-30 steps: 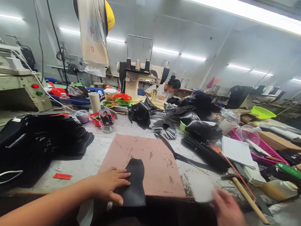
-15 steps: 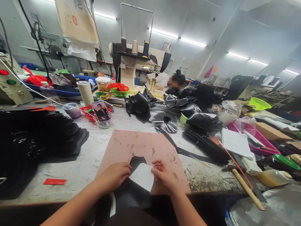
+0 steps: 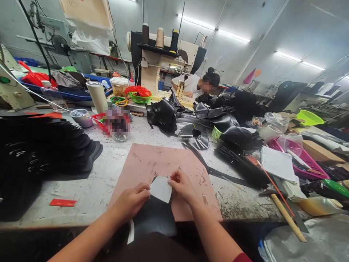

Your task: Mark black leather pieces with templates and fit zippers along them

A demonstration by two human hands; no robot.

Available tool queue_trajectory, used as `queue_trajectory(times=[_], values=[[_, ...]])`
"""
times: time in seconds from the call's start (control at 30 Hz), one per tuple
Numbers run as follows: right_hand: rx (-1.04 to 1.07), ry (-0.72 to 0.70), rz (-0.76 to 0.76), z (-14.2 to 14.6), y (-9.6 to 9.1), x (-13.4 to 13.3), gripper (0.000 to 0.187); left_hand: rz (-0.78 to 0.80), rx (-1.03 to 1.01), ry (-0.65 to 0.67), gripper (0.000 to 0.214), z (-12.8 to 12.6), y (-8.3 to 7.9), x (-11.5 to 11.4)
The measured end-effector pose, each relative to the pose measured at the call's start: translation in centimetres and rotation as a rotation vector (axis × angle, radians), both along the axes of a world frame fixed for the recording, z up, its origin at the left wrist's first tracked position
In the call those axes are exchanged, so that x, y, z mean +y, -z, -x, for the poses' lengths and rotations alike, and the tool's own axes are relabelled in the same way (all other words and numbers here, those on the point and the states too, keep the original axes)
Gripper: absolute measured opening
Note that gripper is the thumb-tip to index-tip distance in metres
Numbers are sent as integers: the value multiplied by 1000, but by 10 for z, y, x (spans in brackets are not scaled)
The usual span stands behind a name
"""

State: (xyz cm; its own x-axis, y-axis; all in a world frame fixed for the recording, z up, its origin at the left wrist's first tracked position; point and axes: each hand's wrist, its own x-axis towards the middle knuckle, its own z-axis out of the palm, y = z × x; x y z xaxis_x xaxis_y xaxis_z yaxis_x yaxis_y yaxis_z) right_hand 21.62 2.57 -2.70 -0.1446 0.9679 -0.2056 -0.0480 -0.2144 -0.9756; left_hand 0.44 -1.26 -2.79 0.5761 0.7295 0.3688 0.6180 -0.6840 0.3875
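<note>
A white, flat, paper-like piece lies over the upper end of a black leather piece. My left hand has its fingers closed at the left edge of the white piece. With thumb and fingertips, my right hand pinches its upper right corner. The leather rests partly on a pink mat and runs back over the table edge towards me. A white strip shows along the leather's lower left side.
A tall stack of black pieces stands left, a red strip near it. Black leather parts lie beyond the mat, before a sewing machine. A hammer lies right. A person sits behind the machine.
The white piece has moved away from me, up to the far end of the black leather, with both hands on it. The view has tilted slightly down.
</note>
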Motion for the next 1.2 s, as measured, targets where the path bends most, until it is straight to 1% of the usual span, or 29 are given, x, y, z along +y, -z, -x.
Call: queue_trajectory(times=[0.13,0.23,0.3,0.43,0.5,0.6,0.77,0.93,1.03,1.2], values=[[12,-61,17,-5,-3,4,24,-25,-22,-35,15,0,6,0],[49,-112,49,-10,-6,2,28,-32,-41,-98,15,1,13,0],[54,-133,64,-12,-6,1,30,-39,-46,-111,15,1,16,-1],[-3,-161,67,-7,-3,1,29,-103,-18,-83,12,0,12,-1],[-63,-154,46,-5,0,3,25,-120,18,-64,16,-1,7,0],[-179,-107,-5,-3,2,7,19,-140,45,-36,21,-3,3,0],[-349,-32,-75,-3,3,8,16,-247,123,-47,24,-7,5,-1],[-439,-2,-111,-2,1,5,14,-303,239,-67,25,-9,4,-2],[-473,-1,-112,-1,0,5,14,-298,278,-39,26,-11,1,-3],[-510,-19,-111,0,-3,6,15,-231,284,-9,26,-13,-4,-3]])
